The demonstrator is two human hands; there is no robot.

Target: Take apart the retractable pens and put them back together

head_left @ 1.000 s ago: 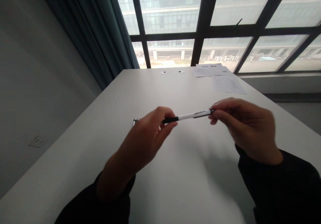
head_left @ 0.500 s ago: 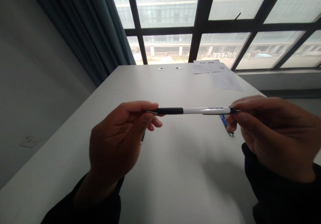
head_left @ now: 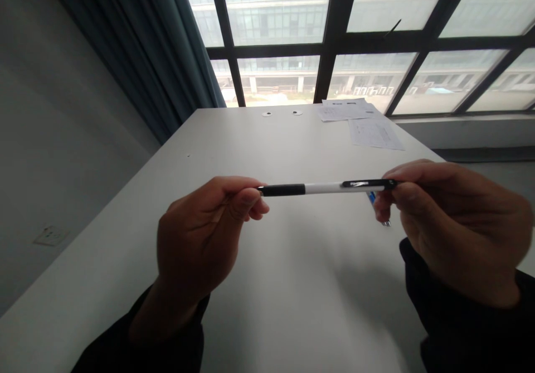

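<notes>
I hold a black-and-white pen [head_left: 324, 188] level above the white table [head_left: 301, 284], one hand at each end. My left hand [head_left: 200, 239] pinches the tip end beside the black grip. My right hand [head_left: 451, 222] pinches the clip end, and the black clip faces me. A blue pen [head_left: 371, 198] lies on the table just behind my right fingers, mostly hidden by them.
Sheets of paper [head_left: 371, 130] lie at the far right of the table near the window. Two small round caps [head_left: 282, 113] sit at the far edge. A dark curtain [head_left: 137, 49] hangs at the left, and a wall socket [head_left: 49, 235] is low on the left wall.
Both hands lifted the pen closer to me and spread apart along it. Since half a second ago the pen has rolled, so the black clip now faces me.
</notes>
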